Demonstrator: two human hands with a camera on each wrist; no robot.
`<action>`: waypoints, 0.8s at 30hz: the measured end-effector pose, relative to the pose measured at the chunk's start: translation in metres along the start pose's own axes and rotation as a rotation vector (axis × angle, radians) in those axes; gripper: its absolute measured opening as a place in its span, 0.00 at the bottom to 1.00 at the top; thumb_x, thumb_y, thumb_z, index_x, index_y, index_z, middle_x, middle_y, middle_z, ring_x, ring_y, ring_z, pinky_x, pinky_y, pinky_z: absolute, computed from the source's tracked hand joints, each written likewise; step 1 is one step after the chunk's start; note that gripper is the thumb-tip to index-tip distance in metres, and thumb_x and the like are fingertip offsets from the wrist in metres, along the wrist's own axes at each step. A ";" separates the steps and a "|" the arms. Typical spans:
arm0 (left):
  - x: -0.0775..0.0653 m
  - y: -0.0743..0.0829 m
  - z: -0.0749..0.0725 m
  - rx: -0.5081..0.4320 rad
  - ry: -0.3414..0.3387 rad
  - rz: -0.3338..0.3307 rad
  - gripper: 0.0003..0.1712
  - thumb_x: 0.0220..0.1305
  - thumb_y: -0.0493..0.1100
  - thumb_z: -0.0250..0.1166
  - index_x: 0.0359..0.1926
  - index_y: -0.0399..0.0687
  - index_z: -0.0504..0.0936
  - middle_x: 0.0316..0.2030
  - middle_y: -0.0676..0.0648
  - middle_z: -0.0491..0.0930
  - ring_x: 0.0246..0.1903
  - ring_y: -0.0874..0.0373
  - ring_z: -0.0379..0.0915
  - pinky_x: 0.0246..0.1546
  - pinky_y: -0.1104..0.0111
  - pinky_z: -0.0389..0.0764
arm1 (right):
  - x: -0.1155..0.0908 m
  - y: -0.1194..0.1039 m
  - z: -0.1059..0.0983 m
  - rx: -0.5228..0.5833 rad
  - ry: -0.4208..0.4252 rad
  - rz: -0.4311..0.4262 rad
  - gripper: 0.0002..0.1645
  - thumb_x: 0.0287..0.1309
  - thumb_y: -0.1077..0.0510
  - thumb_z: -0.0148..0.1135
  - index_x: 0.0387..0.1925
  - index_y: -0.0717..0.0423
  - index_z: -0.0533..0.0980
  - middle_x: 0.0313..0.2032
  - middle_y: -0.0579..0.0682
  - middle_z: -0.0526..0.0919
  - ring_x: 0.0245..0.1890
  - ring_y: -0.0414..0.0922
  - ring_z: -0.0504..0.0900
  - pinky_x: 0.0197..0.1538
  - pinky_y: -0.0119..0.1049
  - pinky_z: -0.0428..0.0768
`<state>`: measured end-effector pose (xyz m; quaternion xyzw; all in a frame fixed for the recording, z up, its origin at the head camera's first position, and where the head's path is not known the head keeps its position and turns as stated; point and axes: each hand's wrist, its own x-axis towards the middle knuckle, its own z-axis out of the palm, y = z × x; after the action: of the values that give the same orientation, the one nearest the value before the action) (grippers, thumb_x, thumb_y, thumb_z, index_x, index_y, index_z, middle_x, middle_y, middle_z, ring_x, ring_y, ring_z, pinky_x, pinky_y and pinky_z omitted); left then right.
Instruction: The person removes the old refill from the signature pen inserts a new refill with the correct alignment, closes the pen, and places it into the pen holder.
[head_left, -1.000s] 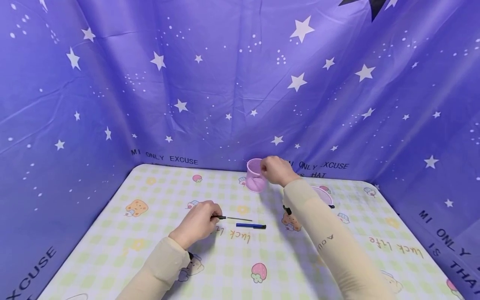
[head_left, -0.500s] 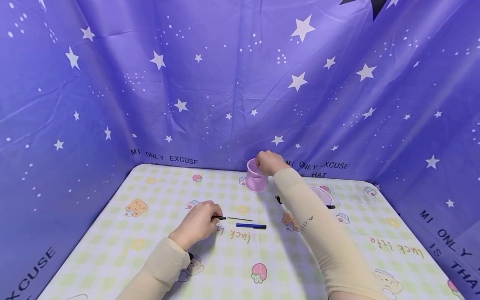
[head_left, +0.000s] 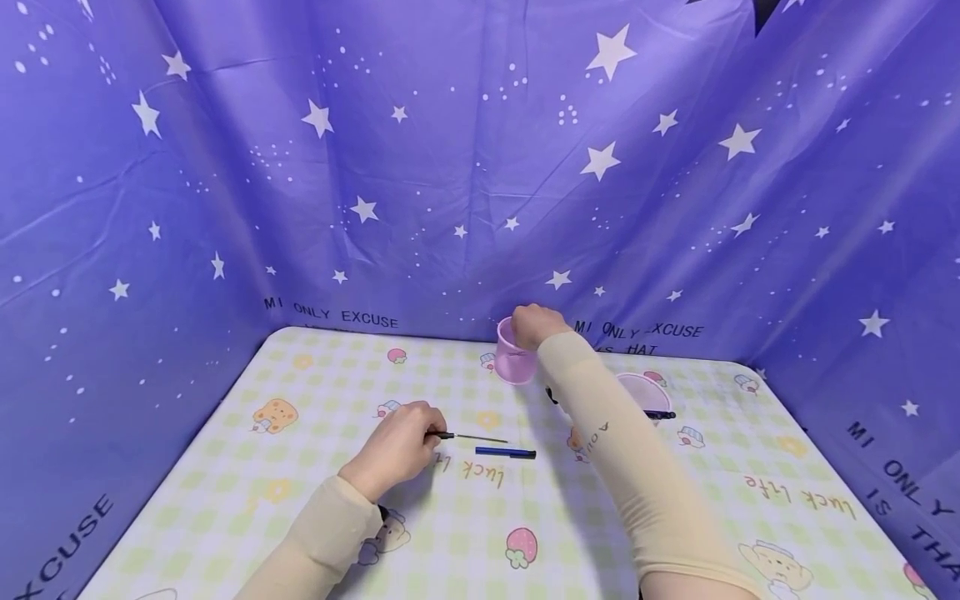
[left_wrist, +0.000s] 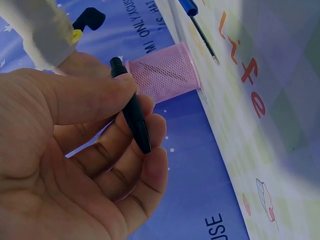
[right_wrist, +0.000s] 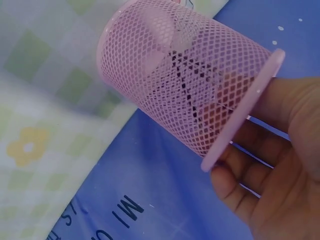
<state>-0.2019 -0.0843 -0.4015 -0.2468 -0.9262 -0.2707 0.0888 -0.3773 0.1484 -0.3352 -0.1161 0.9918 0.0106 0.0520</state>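
My left hand [head_left: 397,442] pinches a black pen tip section [left_wrist: 134,112] between thumb and fingers; its threaded end shows in the left wrist view. On the table just beyond these fingers lie a thin pen refill [head_left: 483,439] and a blue pen barrel [head_left: 504,452]. At the far edge stands a pink mesh pen holder [head_left: 514,367]. My right hand [head_left: 538,325] reaches over its rim, with fingertips showing through the mesh in the right wrist view. Thin dark lines [right_wrist: 185,85] run inside the holder up toward those fingertips; I cannot tell whether they pinch anything.
Right of the holder, partly behind the right sleeve, lies a round pink mesh piece [head_left: 647,392] with a dark pen [head_left: 660,414] at its near edge. The patterned tablecloth [head_left: 300,533] ends at a purple starry curtain [head_left: 420,167] along the back and sides.
My right hand has moved left from beside the holder's rim to over its opening, fingers now inside. The left hand keeps its pinch on the pen tip section.
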 end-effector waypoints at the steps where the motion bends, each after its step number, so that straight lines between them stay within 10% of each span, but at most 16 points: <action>1: 0.000 0.000 0.000 0.001 -0.001 -0.002 0.09 0.51 0.29 0.67 0.30 0.48 0.84 0.27 0.56 0.75 0.28 0.64 0.69 0.33 0.68 0.75 | 0.000 0.000 0.000 0.000 -0.002 0.005 0.06 0.59 0.59 0.58 0.34 0.52 0.81 0.35 0.52 0.82 0.36 0.49 0.79 0.40 0.48 0.79; 24: 0.000 0.003 -0.003 -0.005 -0.015 -0.020 0.10 0.52 0.29 0.66 0.31 0.49 0.84 0.27 0.56 0.75 0.28 0.63 0.69 0.32 0.68 0.74 | -0.003 -0.009 -0.002 -0.009 -0.139 0.057 0.13 0.54 0.54 0.64 0.41 0.53 0.80 0.44 0.55 0.82 0.43 0.50 0.78 0.50 0.48 0.76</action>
<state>-0.2008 -0.0839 -0.3974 -0.2397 -0.9287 -0.2720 0.0784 -0.3725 0.1404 -0.3328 -0.0871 0.9887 0.0245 0.1198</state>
